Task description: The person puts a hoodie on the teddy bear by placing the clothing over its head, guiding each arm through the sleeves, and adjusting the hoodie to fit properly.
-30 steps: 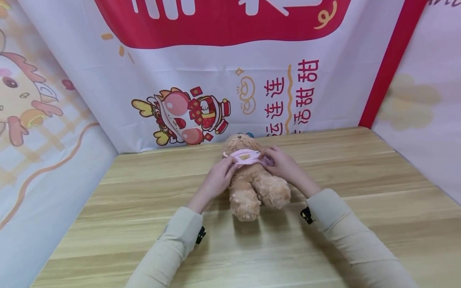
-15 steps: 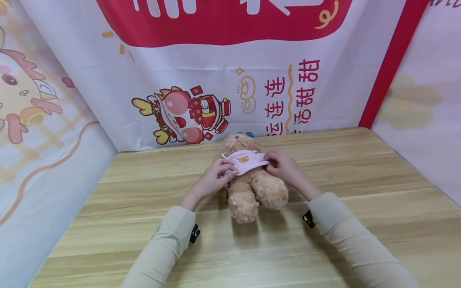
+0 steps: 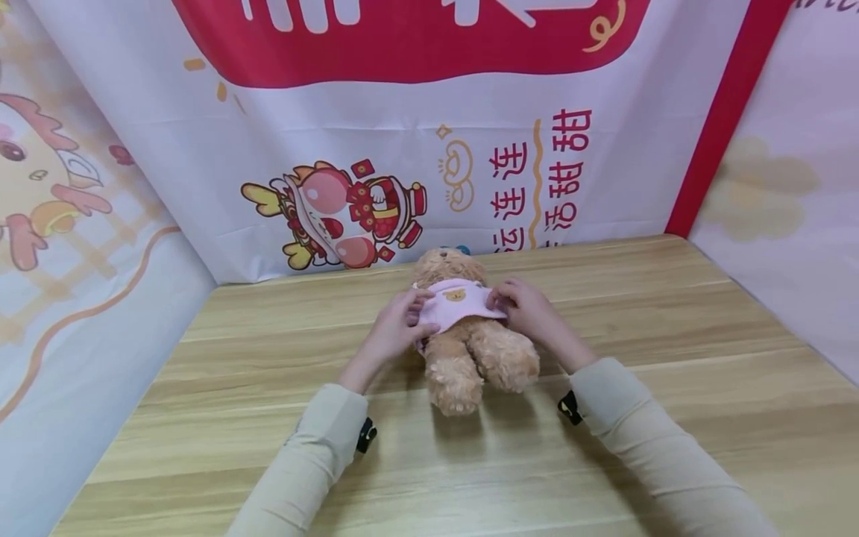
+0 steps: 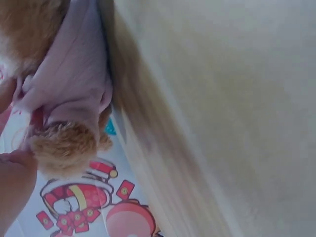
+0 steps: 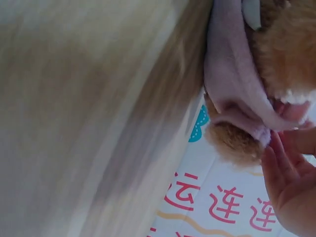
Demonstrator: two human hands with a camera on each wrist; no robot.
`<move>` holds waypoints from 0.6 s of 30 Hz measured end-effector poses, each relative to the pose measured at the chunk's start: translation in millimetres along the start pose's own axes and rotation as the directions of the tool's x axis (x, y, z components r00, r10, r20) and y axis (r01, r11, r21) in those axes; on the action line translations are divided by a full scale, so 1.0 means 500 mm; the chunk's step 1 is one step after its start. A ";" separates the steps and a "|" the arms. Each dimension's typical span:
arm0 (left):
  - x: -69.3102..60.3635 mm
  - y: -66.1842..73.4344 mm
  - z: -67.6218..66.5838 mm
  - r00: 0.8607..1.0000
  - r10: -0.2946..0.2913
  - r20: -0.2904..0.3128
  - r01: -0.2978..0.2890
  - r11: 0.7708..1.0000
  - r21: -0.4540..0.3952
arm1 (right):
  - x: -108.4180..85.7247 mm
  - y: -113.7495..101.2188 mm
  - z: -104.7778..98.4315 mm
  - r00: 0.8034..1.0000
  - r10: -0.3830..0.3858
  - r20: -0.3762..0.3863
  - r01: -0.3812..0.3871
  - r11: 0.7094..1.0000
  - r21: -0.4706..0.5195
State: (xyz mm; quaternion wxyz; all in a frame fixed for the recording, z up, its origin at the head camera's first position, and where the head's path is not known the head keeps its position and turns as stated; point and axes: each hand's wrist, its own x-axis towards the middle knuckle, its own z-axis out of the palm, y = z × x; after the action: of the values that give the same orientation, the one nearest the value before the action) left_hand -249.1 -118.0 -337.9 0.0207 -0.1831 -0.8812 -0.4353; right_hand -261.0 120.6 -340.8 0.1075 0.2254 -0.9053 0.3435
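On its back on the wooden table lies a light-brown teddy bear [image 3: 455, 380], head toward the wall and legs toward me. It wears a small pink sweater [image 3: 459, 306] with a yellow bear-face patch on the chest. My left hand [image 3: 392, 328] is at the sweater's left side, where the left wrist view shows fingers and thumb pinching the cloth [image 4: 74, 74] by the bear's paw. On the other side, my right hand [image 3: 526, 309] pinches the hem; in the right wrist view the fingers [image 5: 284, 168] hold a fold of the sweater [image 5: 234, 64]. Some fingertips are hidden by cloth.
The wooden table [image 3: 268, 418] ends at a printed cloth backdrop [image 3: 362, 119] close behind the bear's head. More printed cloth hangs at the left [image 3: 80, 298] and right [image 3: 785, 194] sides. A dark strap fitting sits below each cuff.
The sweater was bunched at the bear's chest; its hem now reaches lower over the belly, showing the patch. My left hand slid down with the hem, then shifted up slightly along the side.
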 end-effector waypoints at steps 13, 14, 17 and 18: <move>-0.008 -0.029 -0.039 0.994 -0.054 0.090 0.033 0.975 0.221 | -0.006 0.029 -0.004 0.987 0.118 0.112 -0.133 0.982 0.135; -0.009 -0.033 -0.041 0.994 -0.064 0.091 0.044 0.978 0.206 | -0.007 0.032 -0.005 0.981 0.136 0.136 -0.157 0.974 0.162; -0.011 -0.046 -0.043 0.995 -0.077 0.068 0.064 0.982 0.179 | -0.010 0.037 -0.007 0.964 0.190 0.186 -0.229 0.949 0.217; -0.012 -0.050 -0.043 0.995 -0.086 0.055 0.075 0.981 0.178 | -0.010 0.038 -0.007 0.961 0.203 0.190 -0.245 0.942 0.229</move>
State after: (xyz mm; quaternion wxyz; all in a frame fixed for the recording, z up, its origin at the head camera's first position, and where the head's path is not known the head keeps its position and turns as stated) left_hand -254.9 -150.2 -344.8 -0.0081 -0.1583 -0.9231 -0.3503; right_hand -265.5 137.4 -350.8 -0.0365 0.1600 -0.8802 0.4453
